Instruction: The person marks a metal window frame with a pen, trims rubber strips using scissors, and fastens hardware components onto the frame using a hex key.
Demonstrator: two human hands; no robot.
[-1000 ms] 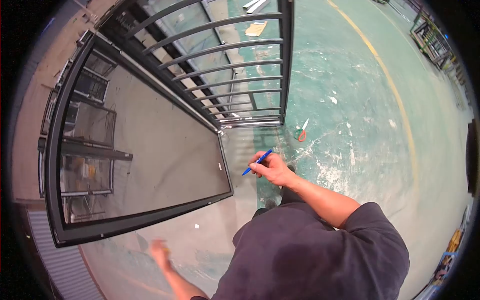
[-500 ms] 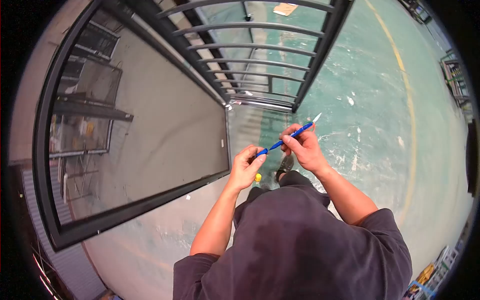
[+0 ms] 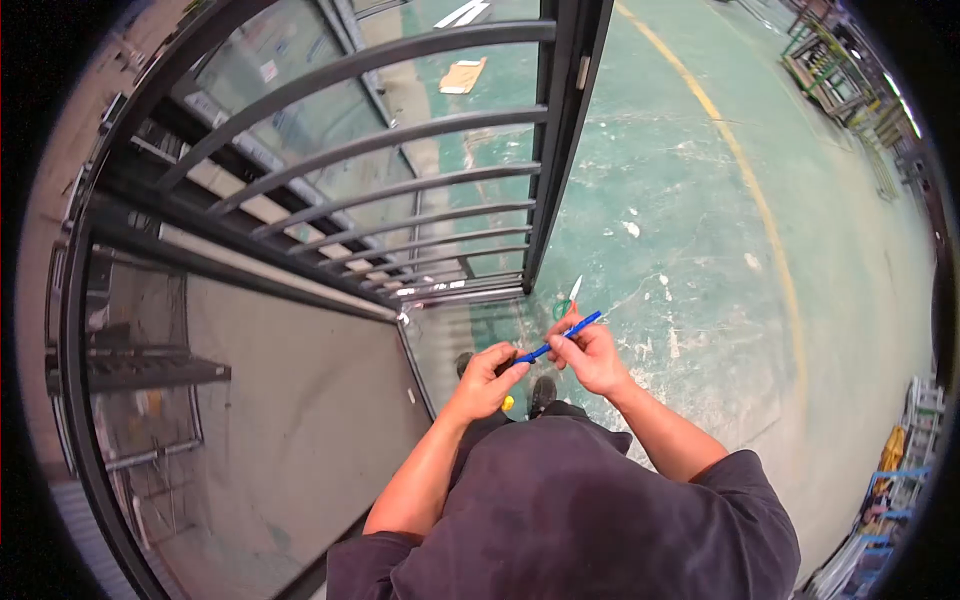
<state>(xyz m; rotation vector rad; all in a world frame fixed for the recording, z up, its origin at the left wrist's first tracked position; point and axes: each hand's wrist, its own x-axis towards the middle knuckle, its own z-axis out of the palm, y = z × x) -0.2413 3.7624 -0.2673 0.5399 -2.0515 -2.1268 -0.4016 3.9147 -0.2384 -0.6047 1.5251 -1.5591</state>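
Note:
My left hand (image 3: 482, 383) is closed, pinching the blue cap at the left end of a blue marker pen (image 3: 583, 324). The fingers of my right hand (image 3: 596, 364) are wrapped round the pen's barrel, its far end sticking out up and to the right. Pen and cap meet in a line between my hands; whether the cap is fully seated I cannot tell. Just above my right fingers shows a pointed white thing (image 3: 576, 288) with red and green near its base, perhaps held in the same hand. Below my left hand a small yellow object (image 3: 508, 403) shows near my leg.
A dark metal frame with curved bars (image 3: 400, 130) stands ahead to the left, joined to a large framed panel (image 3: 310, 420). Cardboard (image 3: 463, 76) lies on the green floor (image 3: 660, 240) beyond. Racks (image 3: 835, 75) stand far right, and a yellow line (image 3: 735, 135) crosses the floor.
The pen's tip, apart from the cap before, now meets it. My view has turned right and up, so the barred frame appears larger and further left.

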